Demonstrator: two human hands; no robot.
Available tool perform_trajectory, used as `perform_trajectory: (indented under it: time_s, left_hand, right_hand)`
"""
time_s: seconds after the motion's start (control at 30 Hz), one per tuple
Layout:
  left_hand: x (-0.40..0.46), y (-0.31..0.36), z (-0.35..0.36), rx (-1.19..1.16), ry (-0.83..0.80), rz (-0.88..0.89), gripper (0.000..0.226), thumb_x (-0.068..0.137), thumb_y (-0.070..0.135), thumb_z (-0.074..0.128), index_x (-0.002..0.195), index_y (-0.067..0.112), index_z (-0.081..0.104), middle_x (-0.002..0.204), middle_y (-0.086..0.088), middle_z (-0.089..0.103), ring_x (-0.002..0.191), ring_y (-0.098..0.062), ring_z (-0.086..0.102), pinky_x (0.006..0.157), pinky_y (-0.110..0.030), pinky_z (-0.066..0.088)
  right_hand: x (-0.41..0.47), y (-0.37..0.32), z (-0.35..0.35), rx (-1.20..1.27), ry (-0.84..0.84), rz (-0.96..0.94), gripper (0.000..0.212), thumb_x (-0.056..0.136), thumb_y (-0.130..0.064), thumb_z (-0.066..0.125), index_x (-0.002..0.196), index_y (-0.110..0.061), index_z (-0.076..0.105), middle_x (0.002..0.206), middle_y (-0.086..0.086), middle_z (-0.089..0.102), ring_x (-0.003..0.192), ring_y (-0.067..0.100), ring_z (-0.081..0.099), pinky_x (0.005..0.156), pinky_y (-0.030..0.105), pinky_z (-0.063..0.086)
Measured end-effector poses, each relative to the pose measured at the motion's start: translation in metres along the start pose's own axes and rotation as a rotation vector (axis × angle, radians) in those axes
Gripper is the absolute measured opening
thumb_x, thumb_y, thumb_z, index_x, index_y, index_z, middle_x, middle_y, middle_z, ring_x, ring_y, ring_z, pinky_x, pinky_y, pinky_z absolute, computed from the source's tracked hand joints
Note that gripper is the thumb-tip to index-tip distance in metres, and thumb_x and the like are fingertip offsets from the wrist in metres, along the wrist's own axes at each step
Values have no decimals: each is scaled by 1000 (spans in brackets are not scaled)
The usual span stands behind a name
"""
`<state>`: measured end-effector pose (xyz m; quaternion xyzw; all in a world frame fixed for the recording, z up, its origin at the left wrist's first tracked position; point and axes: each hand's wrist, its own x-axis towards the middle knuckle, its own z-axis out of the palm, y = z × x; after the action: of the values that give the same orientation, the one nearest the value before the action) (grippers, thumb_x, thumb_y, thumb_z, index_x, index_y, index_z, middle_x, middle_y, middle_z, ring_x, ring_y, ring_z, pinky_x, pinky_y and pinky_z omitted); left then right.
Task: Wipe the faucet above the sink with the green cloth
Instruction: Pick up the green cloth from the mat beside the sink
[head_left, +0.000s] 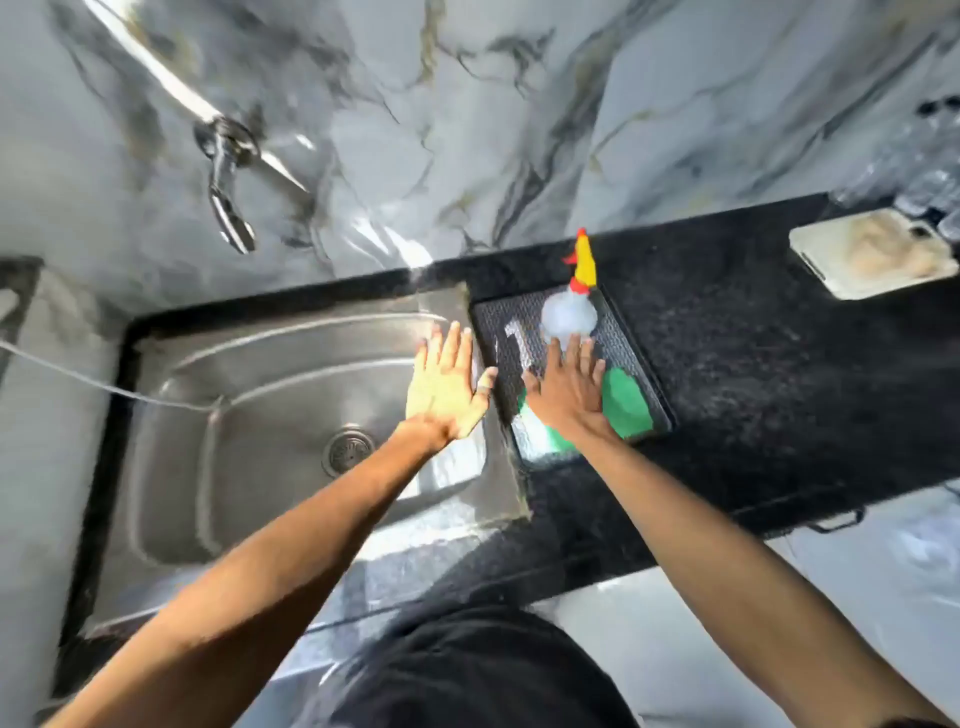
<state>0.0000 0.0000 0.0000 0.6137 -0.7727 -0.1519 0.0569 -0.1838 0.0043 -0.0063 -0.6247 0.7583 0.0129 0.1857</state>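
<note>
Both hands flat, fingers spread, no grip on anything. Right hand (569, 397) over green cloth (628, 408) in black tray (618, 325) on counter (753, 374), likely reaching to take it. Left hand (449, 387) over sink (249, 415) rim. Faucet (228, 176) on wall, well apart, unwiped.

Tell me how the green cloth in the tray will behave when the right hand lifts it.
The green cloth lies flat in the black tray, so it will probably drape limply and weigh little. The right hand covers part of it with spread fingers, so pinching an edge should work. It may brush the spray bottle nearby.
</note>
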Motion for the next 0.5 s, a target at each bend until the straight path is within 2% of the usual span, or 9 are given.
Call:
perform_trajectory:
  time_s: [0.13,0.23,0.33,0.4,0.5]
  left_hand:
    - [-3,23,27,23,-138,-7,75,108,52,29,166,8,9,176,-13,0,163,-32,-9,133,-48,-6]
    - [-4,33,42,-17,-195,9,75,109,51,31,166,8,9,176,-13,0,163,-32,-10,133,-47,-7]
    - [-6,33,47,-43,-214,9,73,109,49,32,166,8,12,176,-15,2,163,-31,-9,133,-46,-8]
    - [-8,29,49,-64,-206,9,72,109,48,32,166,8,14,175,-15,5,163,-32,-7,133,-46,-7]
    - [-10,15,50,-82,-215,-4,70,110,47,31,165,8,15,175,-15,9,163,-32,-5,133,-46,-4]
  right_hand:
    - [-13,24,16,22,-201,235,103,99,-58,57,165,-3,0,171,33,-10,158,55,-6,124,73,14]
    - [-16,25,22,39,-305,236,112,99,-64,56,163,2,-8,168,35,-17,155,59,-11,123,76,11]
    - [-14,20,21,-6,-368,215,129,90,-65,69,162,4,-12,167,36,-20,154,61,-12,121,79,9]
    - [-13,14,22,-61,-377,225,118,95,-51,70,162,4,-10,168,37,-17,154,63,-8,121,79,13]
    - [-11,9,21,-203,-295,215,78,107,-18,55,162,8,7,168,40,2,151,65,14,116,78,31]
